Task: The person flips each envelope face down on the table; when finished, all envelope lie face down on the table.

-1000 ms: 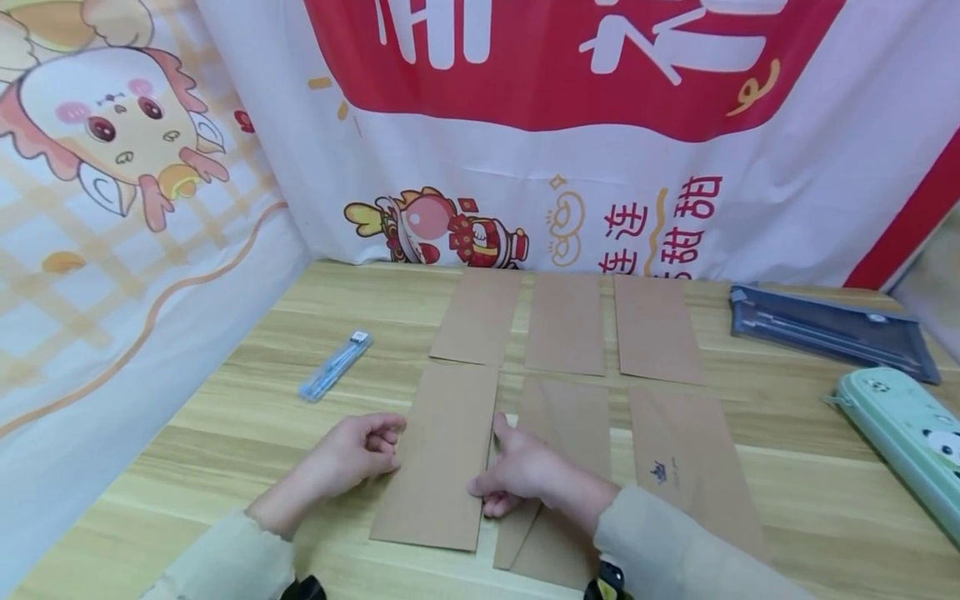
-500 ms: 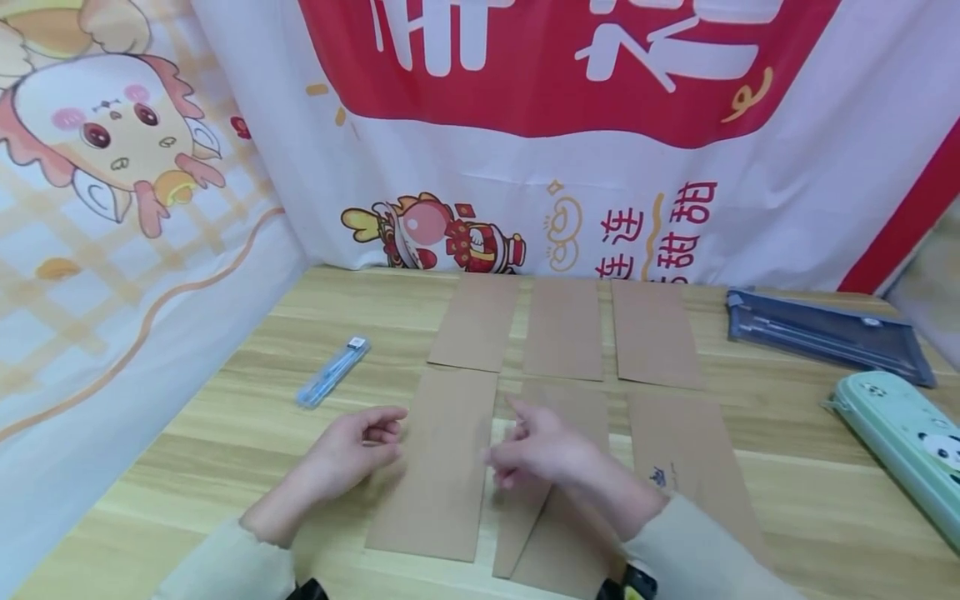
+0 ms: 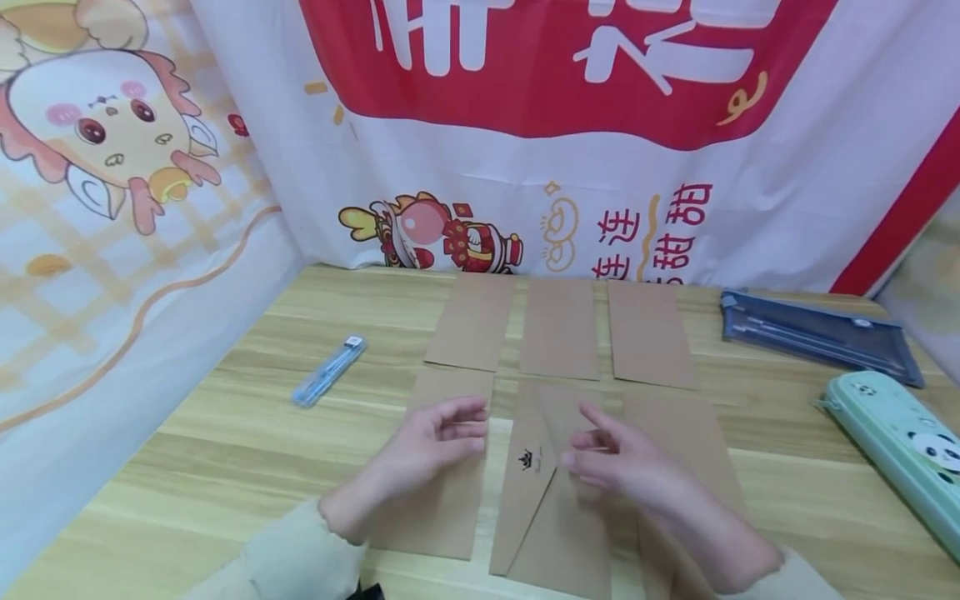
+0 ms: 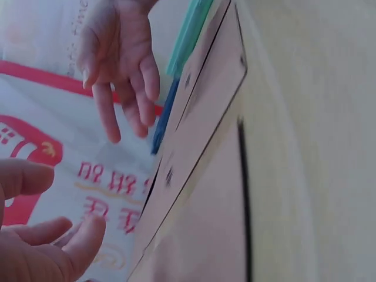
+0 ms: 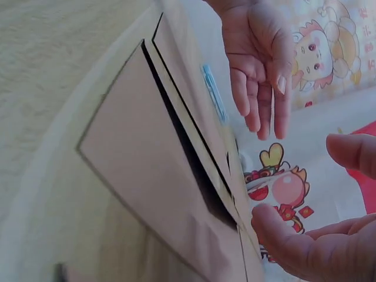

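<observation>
Six brown paper envelopes lie in two rows on the wooden table. Above the front-left envelope hovers my left hand, its fingers relaxed and holding nothing. My right hand is over the right part of the front-middle envelope, fingers loosely bent and empty. That envelope shows a pointed flap and a small dark crown print. The front-right envelope is partly covered by my right forearm. In the left wrist view both hands, the left and the right, are raised off the envelopes.
Behind are three more envelopes, at left, middle and right. A slim clear blue case lies at left. At right are a dark see-through pouch and a mint pencil case. A printed cloth hangs behind the table.
Both hands have moved right, away from the edges of the front-left envelope. The left is now over that envelope, the right over the front-middle one, whose crown print is uncovered.
</observation>
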A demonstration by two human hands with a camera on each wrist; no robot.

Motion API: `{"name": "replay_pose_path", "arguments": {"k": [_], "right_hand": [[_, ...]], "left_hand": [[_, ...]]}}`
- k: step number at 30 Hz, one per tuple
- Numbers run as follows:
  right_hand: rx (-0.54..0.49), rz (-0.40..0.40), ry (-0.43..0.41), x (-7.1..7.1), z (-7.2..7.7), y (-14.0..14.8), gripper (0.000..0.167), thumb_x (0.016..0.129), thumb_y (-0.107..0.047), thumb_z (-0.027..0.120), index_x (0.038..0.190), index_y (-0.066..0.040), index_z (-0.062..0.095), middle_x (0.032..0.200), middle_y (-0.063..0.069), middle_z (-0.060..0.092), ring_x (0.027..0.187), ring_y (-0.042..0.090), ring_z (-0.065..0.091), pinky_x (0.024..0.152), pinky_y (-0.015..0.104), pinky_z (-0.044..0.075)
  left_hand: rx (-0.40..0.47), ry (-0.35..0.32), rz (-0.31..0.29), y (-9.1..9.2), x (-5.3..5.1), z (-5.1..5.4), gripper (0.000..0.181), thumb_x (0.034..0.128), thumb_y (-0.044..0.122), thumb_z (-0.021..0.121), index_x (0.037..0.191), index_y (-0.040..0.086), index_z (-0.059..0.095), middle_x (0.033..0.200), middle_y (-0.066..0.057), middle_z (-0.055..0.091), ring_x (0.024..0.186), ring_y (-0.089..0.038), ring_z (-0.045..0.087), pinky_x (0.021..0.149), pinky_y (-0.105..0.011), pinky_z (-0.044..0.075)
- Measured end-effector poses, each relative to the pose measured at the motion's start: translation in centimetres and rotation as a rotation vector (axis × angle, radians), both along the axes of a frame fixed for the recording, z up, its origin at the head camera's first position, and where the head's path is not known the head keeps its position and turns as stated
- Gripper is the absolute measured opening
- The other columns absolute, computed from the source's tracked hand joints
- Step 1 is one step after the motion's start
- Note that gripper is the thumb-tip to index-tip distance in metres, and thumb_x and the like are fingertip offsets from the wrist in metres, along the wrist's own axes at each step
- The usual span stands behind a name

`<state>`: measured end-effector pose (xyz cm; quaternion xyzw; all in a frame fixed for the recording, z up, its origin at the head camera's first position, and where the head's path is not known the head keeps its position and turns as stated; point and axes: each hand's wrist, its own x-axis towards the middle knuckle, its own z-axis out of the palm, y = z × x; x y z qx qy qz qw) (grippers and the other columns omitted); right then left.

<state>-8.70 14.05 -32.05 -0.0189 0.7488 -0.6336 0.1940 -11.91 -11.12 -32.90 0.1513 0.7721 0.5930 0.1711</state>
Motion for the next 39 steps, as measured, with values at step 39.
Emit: {"name": "replay_pose_path", "arguments": {"k": [39], "right_hand": [[-0.199,0.055,-0.098,1.3,-4.0,3.8,0.075,0.094,-0.018,0.050,0.145,0.005,0.001,0.145,0.034,0.019,0.133,0.040,0.029,0.104,0.036,0.038]], "left_hand": [[0.183,-0.257,0.051,2.8,2.3,-1.6,0.054,0.0901,0.003,0.047,0.135,-0.018,0.025,0.142,-0.032,0.029,0.131,-0.040,0.033,0.109,-0.047,0.026]]}}
